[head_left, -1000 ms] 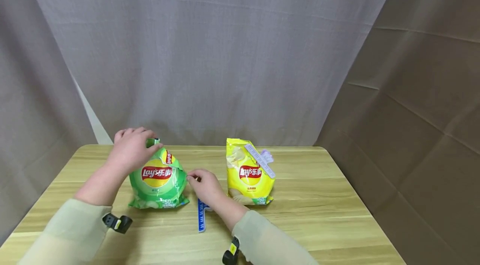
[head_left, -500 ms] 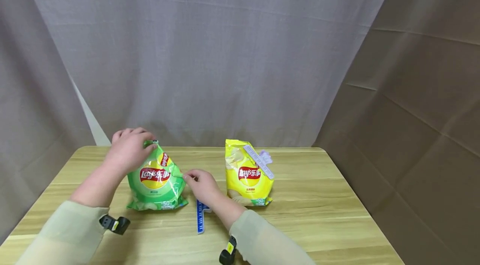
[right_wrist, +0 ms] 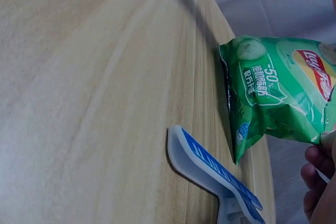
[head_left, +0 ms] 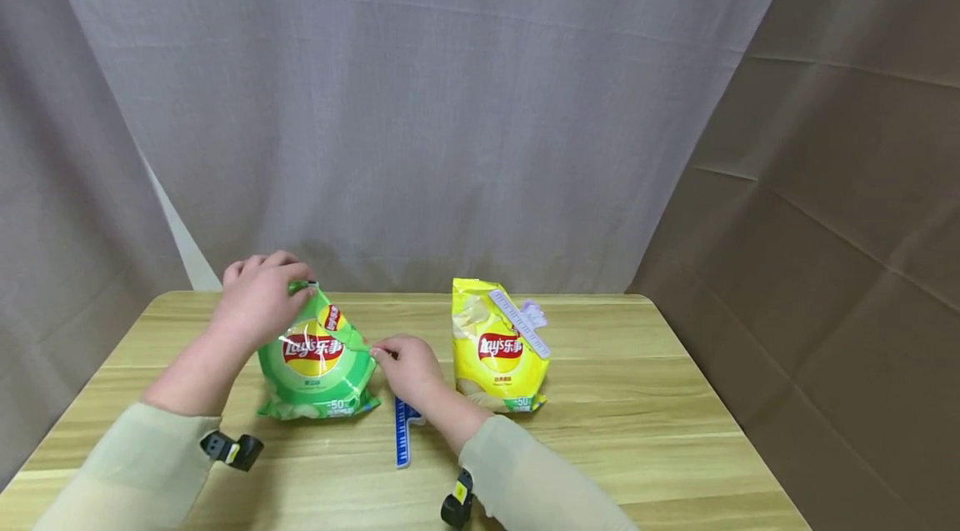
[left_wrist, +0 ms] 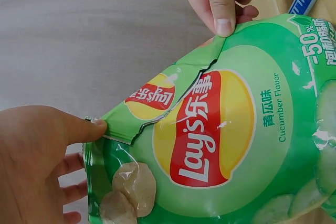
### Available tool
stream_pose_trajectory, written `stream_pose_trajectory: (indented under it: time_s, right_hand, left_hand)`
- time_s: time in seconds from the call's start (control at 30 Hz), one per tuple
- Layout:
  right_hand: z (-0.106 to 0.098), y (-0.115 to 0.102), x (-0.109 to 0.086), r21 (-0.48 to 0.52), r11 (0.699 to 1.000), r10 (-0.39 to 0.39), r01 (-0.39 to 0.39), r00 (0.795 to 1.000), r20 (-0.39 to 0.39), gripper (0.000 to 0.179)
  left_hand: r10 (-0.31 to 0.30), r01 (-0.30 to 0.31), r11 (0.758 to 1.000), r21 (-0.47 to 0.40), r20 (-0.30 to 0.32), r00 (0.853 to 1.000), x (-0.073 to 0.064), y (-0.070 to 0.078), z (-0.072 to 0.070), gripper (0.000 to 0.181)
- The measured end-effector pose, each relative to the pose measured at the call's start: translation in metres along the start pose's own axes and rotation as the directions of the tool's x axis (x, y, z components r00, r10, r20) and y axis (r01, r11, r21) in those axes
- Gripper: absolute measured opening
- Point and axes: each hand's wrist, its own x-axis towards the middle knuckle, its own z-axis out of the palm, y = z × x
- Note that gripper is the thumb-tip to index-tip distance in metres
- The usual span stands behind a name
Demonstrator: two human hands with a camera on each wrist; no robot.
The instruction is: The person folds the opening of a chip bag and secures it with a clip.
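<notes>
A green Lay's chip bag [head_left: 318, 377] stands on the left part of the table, its top corner folded down slantwise across the front. My left hand [head_left: 262, 298] grips the bag's upper left corner; in the left wrist view the thumb [left_wrist: 97, 124] presses the fold there. At the other end of the fold my right hand [head_left: 408, 364] pinches the edge between thumb and fingers. Just below the right hand lies a blue and white sealing clip [head_left: 402, 435], partly hidden by it in the head view. The right wrist view shows this clip [right_wrist: 210, 169] beside the bag's base.
Right of my right hand stands a yellow Lay's bag [head_left: 491, 377], its folded corner held by a pale purple clip [head_left: 521, 323]. The wooden table [head_left: 622, 431] ends at a grey curtain [head_left: 480, 139] behind. A brown cloth [head_left: 847, 222] hangs along the right side.
Both hands keep their hold on the green bag. The folded strip is drawn straighter and tighter toward the right hand, with only slight shifts of hands and bag.
</notes>
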Motion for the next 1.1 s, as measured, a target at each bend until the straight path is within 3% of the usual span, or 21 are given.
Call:
stream_pose_trajectory:
  time_s: [0.37,0.7,0.9,1.1]
  right_hand:
    - [-0.001,0.001,-0.003,0.026,1.000,0.004,-0.005,0.999,0.034,0.019]
    - [-0.004,0.002,-0.008,0.043,0.999,-0.028,0.028,1.000,0.008,0.016]
    - [-0.007,0.005,-0.016,-0.077,0.997,-0.027,0.026,1.000,-0.015,0.013]
    - [-0.009,0.011,-0.023,-0.223,0.975,0.003,-0.001,1.000,0.010,0.012]
  left_hand:
    - [0.002,-0.002,1.000,0.002,0.008,1.000,-0.001,0.001,0.001,0.028]
    - [-0.003,0.003,1.000,-0.028,0.001,1.000,0.000,0.001,0.003,0.026]
    - [-0.001,0.002,1.000,-0.025,0.011,1.000,0.001,0.003,0.003,0.027]
    - [-0.001,0.002,1.000,-0.015,0.013,1.000,0.000,0.002,0.002,0.028]
